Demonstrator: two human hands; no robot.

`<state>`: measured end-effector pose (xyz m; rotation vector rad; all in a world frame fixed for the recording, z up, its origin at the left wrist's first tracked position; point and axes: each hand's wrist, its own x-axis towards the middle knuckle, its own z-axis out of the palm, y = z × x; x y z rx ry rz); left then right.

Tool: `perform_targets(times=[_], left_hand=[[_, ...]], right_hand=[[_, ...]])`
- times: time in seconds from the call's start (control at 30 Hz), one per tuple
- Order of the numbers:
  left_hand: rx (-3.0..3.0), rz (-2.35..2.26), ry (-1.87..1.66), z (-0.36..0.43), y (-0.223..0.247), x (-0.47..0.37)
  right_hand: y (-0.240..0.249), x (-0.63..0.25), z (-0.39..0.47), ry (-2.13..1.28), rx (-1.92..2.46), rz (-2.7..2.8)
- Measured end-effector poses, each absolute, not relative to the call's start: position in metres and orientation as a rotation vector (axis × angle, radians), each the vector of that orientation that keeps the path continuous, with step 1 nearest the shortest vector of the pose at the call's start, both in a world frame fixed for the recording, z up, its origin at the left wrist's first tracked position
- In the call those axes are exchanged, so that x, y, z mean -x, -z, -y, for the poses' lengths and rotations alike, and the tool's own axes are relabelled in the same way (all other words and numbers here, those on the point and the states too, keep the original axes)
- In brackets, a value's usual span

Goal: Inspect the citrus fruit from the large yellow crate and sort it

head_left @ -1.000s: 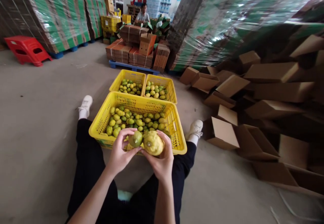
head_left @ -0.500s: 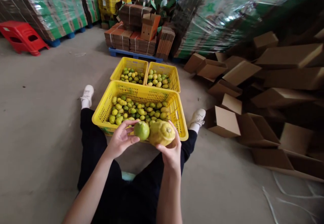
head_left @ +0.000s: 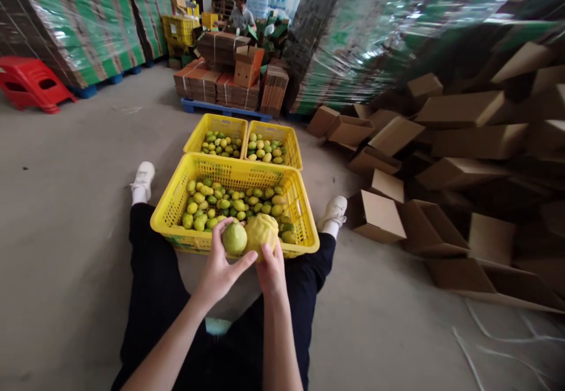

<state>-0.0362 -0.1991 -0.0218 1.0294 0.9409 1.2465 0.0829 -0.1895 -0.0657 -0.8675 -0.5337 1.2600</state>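
Observation:
My left hand (head_left: 220, 267) holds a round green fruit (head_left: 234, 238), fingers behind it and thumb stretched toward the other fruit. Right beside it, a larger, bumpy yellow fruit (head_left: 261, 235) is gripped from below by my right hand (head_left: 271, 268). The two fruits look side by side, close together or touching. Both hands are over the near rim of a large yellow crate (head_left: 233, 166), which holds many green and yellow fruits (head_left: 212, 200).
Behind the large crate stand two smaller yellow crates (head_left: 215, 121) (head_left: 289, 143) with fruit. Open cardboard boxes (head_left: 383, 217) are heaped on the right. Bundled cardboard (head_left: 238, 93) rests on a blue pallet (head_left: 227, 109). A red stool (head_left: 37, 85) is at the left; a person (head_left: 241, 15) sits far back.
Both hands have moved left with their fruits. The yellow fruit has been turned, and my right hand now grips it from below rather than from its right side. The view has shifted slightly.

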Motion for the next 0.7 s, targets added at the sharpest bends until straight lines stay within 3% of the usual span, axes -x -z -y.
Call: perform_targets(times=[0.4,0.7], left_hand=[[-0.905,-0.844,-1.293,0.183,0.034,0.055],[-0.972,-0.868,-1.219,0.19,0.019,0.06]], right_hand=[[0.044,-0.089,0.193,-1.033,1.037,0.741],[0.047,-0.101,0.201,-1.155,1.004,0.666]])
